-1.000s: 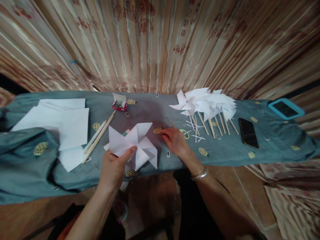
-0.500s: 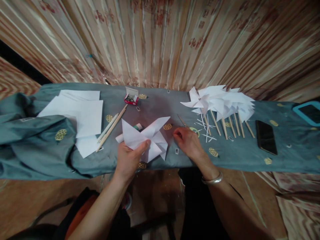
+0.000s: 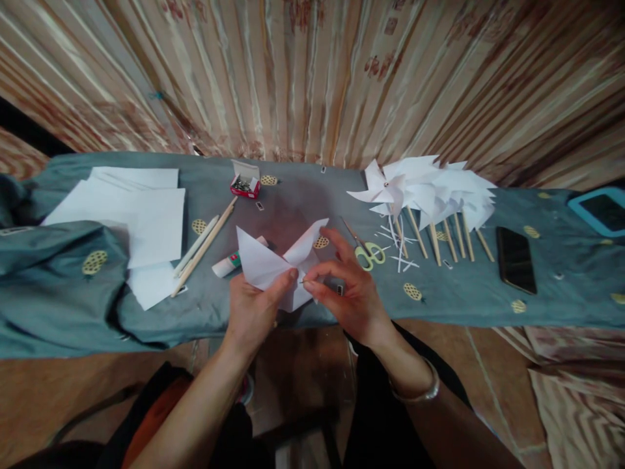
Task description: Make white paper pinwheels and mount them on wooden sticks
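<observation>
My left hand (image 3: 256, 299) is closed on a folded white paper pinwheel (image 3: 261, 257), its thumb pressed near the middle of the paper. At that same middle, my right hand (image 3: 349, 286) pinches a small thin metal pin (image 3: 303, 281) between thumb and forefinger. The pin's point faces the paper; whether it has gone in I cannot tell. Part of the pinwheel's right side is hidden behind my right fingers. Just beyond my left hand lies a glue stick (image 3: 228, 264). Green-handled scissors (image 3: 370, 255) rest to the right of my right hand.
A small red box (image 3: 245, 185) of metal pins stands open at the back. Wooden sticks (image 3: 205, 244) and white paper sheets (image 3: 156, 221) lie left. On the right are several finished pinwheels (image 3: 424, 185), paper scraps (image 3: 403, 244), a black phone (image 3: 516, 259) and a blue-framed device (image 3: 603, 210).
My right hand has moved left to the pinwheel's middle, bringing the pin up against it. The scissors and glue stick show more fully. The whole view has shifted slightly.
</observation>
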Available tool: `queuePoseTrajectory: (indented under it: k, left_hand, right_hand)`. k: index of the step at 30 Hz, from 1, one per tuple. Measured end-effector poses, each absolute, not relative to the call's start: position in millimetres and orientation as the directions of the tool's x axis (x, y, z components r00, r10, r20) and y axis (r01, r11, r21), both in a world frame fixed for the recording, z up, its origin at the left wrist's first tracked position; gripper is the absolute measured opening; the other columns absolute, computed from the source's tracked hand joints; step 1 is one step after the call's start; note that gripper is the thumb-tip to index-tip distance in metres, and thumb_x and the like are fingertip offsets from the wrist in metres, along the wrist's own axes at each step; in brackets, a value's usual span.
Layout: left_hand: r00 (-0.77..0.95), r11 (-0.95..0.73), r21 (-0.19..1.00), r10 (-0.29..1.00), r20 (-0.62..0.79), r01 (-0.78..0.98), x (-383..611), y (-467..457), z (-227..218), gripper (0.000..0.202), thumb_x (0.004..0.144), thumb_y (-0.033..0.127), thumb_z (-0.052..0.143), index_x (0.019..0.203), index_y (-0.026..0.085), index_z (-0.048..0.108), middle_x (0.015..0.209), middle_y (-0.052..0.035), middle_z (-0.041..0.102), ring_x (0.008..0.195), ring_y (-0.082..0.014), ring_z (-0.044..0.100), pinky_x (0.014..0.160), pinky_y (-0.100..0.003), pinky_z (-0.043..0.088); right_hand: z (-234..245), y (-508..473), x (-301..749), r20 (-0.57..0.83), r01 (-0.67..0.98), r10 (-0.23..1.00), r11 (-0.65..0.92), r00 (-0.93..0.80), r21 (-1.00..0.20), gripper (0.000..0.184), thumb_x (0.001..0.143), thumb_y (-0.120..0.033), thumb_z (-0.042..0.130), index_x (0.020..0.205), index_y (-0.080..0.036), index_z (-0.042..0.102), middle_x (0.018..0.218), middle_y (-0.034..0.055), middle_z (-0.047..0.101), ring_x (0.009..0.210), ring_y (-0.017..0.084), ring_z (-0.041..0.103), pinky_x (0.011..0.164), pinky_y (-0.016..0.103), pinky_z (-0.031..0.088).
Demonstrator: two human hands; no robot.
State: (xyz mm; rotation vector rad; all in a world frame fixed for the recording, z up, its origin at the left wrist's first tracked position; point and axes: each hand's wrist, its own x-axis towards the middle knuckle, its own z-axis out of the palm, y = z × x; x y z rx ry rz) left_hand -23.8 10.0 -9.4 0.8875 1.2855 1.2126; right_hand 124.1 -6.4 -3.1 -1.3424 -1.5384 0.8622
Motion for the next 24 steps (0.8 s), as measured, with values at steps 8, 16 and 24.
queuePoseTrajectory:
  k: [8, 16, 24]
  left_hand:
    - [-0.097, 0.189, 0.971, 0.974, -0.204, -0.15, -20.5, 8.1, -8.5, 0.016, 0.061, 0.023, 0.079, 0.07, 0.012, 0.073, 0.068, -0.0029, 0.072, 0.057, -0.0122, 0.061, 0.057, -0.022, 0.052]
    - [-0.092, 0.197, 0.971, 0.973, -0.21, -0.134, -20.7, 6.9, -7.8, 0.017, 0.061, 0.025, 0.079, 0.07, 0.011, 0.072, 0.069, -0.0044, 0.072, 0.059, -0.0149, 0.064, 0.059, -0.024, 0.054]
    - [-0.076, 0.209, 0.966, 0.972, -0.222, -0.152, -20.7, 7.6, -8.0, 0.014, 0.061, 0.023, 0.079, 0.066, 0.012, 0.07, 0.067, -0.0034, 0.071, 0.06, -0.0144, 0.064, 0.059, -0.023, 0.054]
  right_hand:
    - [-5.3, -4.0, 126.6, 0.19, 0.367, 0.981, 0.164, 0.034, -0.916, 0.007, 0.076, -0.023, 0.069, 0.075, -0.029, 0.069, 0.129, 0.0009, 0.059, 0.142, 0.026, 0.029, 0.119, 0.048, 0.019]
    - [-5.9, -3.6, 127.1, 0.182, 0.354, 0.983, 0.159, 0.034, -0.922, 0.008, 0.076, -0.022, 0.069, 0.075, -0.03, 0.07, 0.131, -0.0014, 0.058, 0.141, 0.025, 0.032, 0.119, 0.047, 0.02]
    - [-6.7, -3.5, 127.4, 0.146, 0.339, 0.989, 0.132, 0.015, -0.931, 0.001, 0.076, -0.028, 0.069, 0.076, -0.027, 0.07, 0.143, -0.0005, 0.049, 0.142, 0.026, 0.03, 0.119, 0.046, 0.019]
